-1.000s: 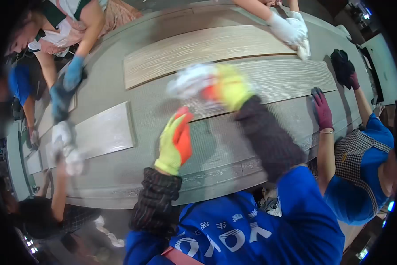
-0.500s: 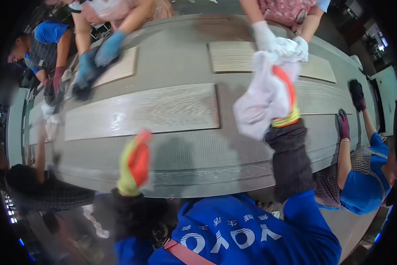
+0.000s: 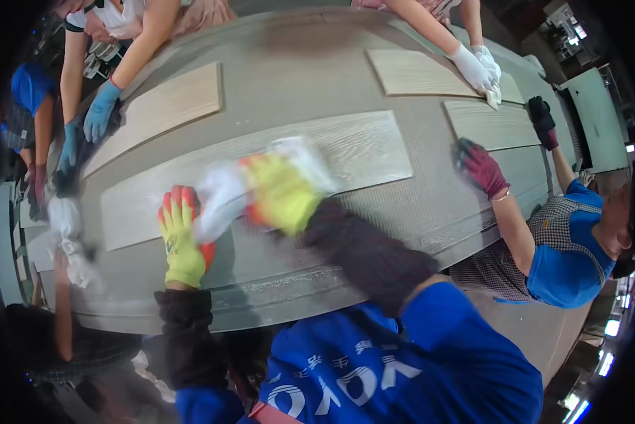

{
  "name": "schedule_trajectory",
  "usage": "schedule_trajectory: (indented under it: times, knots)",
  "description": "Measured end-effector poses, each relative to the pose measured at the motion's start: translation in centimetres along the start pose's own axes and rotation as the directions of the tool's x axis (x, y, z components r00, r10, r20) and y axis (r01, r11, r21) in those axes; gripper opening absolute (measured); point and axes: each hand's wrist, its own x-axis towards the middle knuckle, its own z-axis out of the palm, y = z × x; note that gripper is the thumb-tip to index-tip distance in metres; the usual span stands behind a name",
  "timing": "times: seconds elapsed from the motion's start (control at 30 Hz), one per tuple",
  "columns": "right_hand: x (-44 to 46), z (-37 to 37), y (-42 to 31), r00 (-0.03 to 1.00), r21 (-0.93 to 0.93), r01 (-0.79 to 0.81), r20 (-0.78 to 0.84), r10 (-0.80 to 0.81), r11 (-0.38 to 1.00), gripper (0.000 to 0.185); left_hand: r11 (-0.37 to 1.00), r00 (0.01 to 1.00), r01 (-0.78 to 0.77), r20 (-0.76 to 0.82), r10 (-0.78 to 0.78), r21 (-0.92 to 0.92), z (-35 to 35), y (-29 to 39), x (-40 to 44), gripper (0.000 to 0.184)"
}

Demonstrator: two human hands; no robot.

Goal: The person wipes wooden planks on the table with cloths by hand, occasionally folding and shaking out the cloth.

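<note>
The right hand (image 3: 282, 194), in a yellow-and-orange glove, grasped a crumpled white cloth (image 3: 222, 200) over a long, pale wood-grain board (image 3: 374, 148).
On my remote feed, the board lay left of the middle of the grey ribbed tabletop (image 3: 416, 212), set back from its near edge. Motion blurred the right fingers, but I saw cloth showing on both sides of them. The left hand (image 3: 183, 237), in a matching glove, gripped nothing — fingers straight over the board's near left part; I could not tell how firmly it touched. A co-worker's white-gloved hands (image 3: 475, 69) reached in from the tabletop's far right corner.
</note>
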Motion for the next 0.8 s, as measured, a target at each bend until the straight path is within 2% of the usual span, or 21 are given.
schedule_trajectory:
  times: [0.03,0.07,0.1,0.13,0.17,0.27,0.3,0.33,0.37,0.4,0.47,0.5,0.53,0.57,0.6,0.63,0.67,0.7,0.73,0.8]
  knots:
    - [-2.9,-3.5,4.6,0.983,0.009,-0.065,-0.173,0.066,0.998,0.046,0.987,0.999,-0.017,-0.025,0.021,0.161,-1.4,1.9,0.6,0.064]
    - [-8.6,-4.9,12.6,0.935,-0.146,-0.229,-0.308,0.175,0.962,0.053,0.952,0.997,-0.032,-0.059,0.052,0.305,-1.4,4.9,1.2,0.064]
    - [-12.2,-7.2,18.6,0.910,0.098,-0.299,-0.270,0.314,0.949,0.048,0.949,0.997,-0.025,-0.065,0.047,0.314,-1.2,6.5,1.5,0.064]
    - [-15.7,-9.5,24.5,0.866,0.331,-0.363,-0.226,0.447,0.871,0.045,0.951,0.998,-0.023,-0.049,0.040,0.310,-0.9,9.2,1.2,0.065]
    - [-15.5,-12.5,25.2,0.660,0.578,-0.542,-0.157,0.735,0.610,0.038,0.957,0.998,-0.031,-0.050,0.047,0.290,-0.7,9.7,1.8,0.065]
    - [-9.0,-11.0,15.1,0.596,0.196,-0.774,-0.095,0.797,0.602,0.030,0.962,0.997,-0.060,-0.034,0.072,0.266,-0.9,10.3,2.7,0.065]
    - [-6.3,-7.7,9.7,0.797,0.058,-0.536,-0.296,0.527,0.842,0.026,0.963,0.996,-0.074,-0.028,0.084,0.261,-1.0,10.4,2.7,0.065]
    - [-3.6,-4.3,4.3,0.875,-0.194,-0.288,-0.451,0.175,0.938,0.030,0.961,0.995,-0.091,-0.011,0.098,0.260,-1.2,10.3,2.5,0.065]
    - [-0.4,-4.5,0.3,0.951,0.168,-0.300,-0.025,0.308,0.939,0.040,0.959,0.993,-0.113,0.008,0.114,0.260,-1.9,9.9,2.7,0.065]
    - [-0.5,-1.9,-0.5,0.926,0.330,-0.374,0.075,0.371,0.867,0.041,0.950,0.992,-0.129,0.039,0.123,0.285,-3.1,7.7,2.2,0.063]
    - [-2.9,-2.4,1.1,0.952,0.342,-0.245,-0.094,0.293,0.907,0.042,0.920,0.989,-0.148,0.081,0.127,0.363,-4.1,6.2,3.0,0.059]
    - [-5.1,-5.2,1.3,0.942,0.156,-0.089,-0.309,0.135,0.984,0.042,0.915,0.991,-0.130,0.091,0.103,0.381,-4.9,5.5,2.7,0.059]
    - [-7.0,-8.4,5.6,0.953,0.041,-0.131,-0.269,0.137,0.991,0.046,0.928,0.995,-0.095,0.046,0.084,0.361,-5.7,4.5,2.5,0.057]
    - [-9.3,-9.9,10.7,0.912,0.464,-0.290,-0.130,0.388,0.837,0.047,0.941,0.998,-0.054,-0.008,0.060,0.334,-6.3,3.4,1.8,0.055]
    - [-11.6,-11.4,15.8,0.779,0.909,-0.286,0.036,0.626,0.304,0.049,0.954,0.998,-0.020,-0.058,0.039,0.299,-6.8,2.5,1.3,0.053]
    - [-13.8,-12.9,20.9,0.589,0.983,-0.122,0.183,0.787,-0.138,0.052,0.954,0.996,0.008,-0.086,0.019,0.301,-6.1,2.6,-0.1,0.053]
    - [-12.2,-12.6,21.4,0.691,0.842,-0.279,-0.157,0.706,0.461,0.046,0.959,0.990,-0.014,-0.134,0.054,0.283,-5.5,3.6,0.1,0.051]
    - [-10.4,-12.3,21.9,0.701,0.352,-0.400,-0.477,0.530,0.846,0.040,0.966,0.981,-0.052,-0.166,0.096,0.254,-5.5,3.3,0.1,0.049]
    - [-9.3,-9.0,23.1,0.760,0.123,-0.525,-0.379,0.528,0.842,0.038,0.972,0.980,-0.053,-0.177,0.095,0.229,-5.7,2.0,-0.1,0.049]
    - [-2.6,-4.5,15.1,0.824,-0.301,-0.566,-0.210,0.526,0.767,0.027,0.978,0.978,-0.103,-0.160,0.132,0.181,-6.1,0.0,-0.6,0.049]
